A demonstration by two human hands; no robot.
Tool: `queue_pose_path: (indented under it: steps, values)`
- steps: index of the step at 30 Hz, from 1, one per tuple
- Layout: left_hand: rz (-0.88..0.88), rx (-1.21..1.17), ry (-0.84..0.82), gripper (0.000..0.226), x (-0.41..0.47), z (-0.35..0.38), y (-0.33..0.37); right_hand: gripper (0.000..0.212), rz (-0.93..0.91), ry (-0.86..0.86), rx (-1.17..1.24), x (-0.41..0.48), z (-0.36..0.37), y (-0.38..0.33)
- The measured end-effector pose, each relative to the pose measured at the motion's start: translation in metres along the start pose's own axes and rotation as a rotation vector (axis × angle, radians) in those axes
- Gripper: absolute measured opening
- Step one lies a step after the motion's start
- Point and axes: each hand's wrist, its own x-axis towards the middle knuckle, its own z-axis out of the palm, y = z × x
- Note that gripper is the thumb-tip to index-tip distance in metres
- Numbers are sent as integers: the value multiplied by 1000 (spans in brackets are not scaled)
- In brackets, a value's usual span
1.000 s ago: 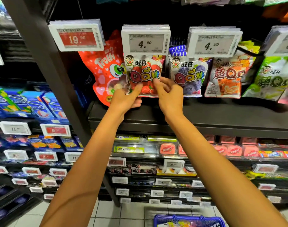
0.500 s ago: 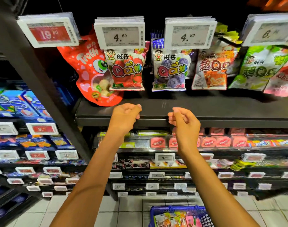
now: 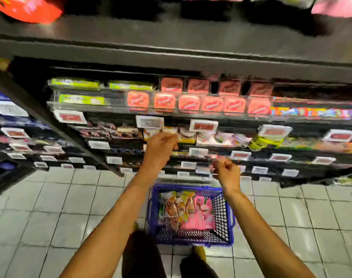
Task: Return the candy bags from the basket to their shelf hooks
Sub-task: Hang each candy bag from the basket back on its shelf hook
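Note:
A blue plastic basket (image 3: 224, 215) stands on the tiled floor below my arms. Several candy bags (image 3: 183, 209) lie in it, orange and yellow ones on the left, pink ones on the right. My left hand (image 3: 161, 148) hangs in the air above the basket with loosely curled fingers and holds nothing. My right hand (image 3: 227, 171) is also empty, its fingers curled in. The hanging candy bags on the hooks show only as blurred red (image 3: 26, 9) and pink (image 3: 335, 7) edges at the top.
A dark shelf board (image 3: 171, 47) crosses the upper view. Below it are shelves with pink tins (image 3: 189, 102), green boxes (image 3: 81, 99) and white price tags (image 3: 204, 125). My dark trouser legs and feet (image 3: 195, 261) stand just behind the basket on grey tiles.
The strawberry candy bag was left hanging on its hook. Both hands came down empty from it, and my view swung down from the hooks to the basket on the floor.

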Motion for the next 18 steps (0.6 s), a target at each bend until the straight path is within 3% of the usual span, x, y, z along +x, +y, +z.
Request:
queue_pose_path:
  steps: [7,10,15,18]
  values:
    - [-402,82,73,18,-18,80,-203,18,280,-65,-131,33,-63,174]
    - [-540,148,16,21,-23,90,-280,30,346,-104,-150,43,-69,232]
    - [-590,218,27,29,-12,107,-382,26,477,-128,-187,70,-49,313]
    - [-653,224,12,34,0,118,-440,19,512,-229,-252,90,-32,361]
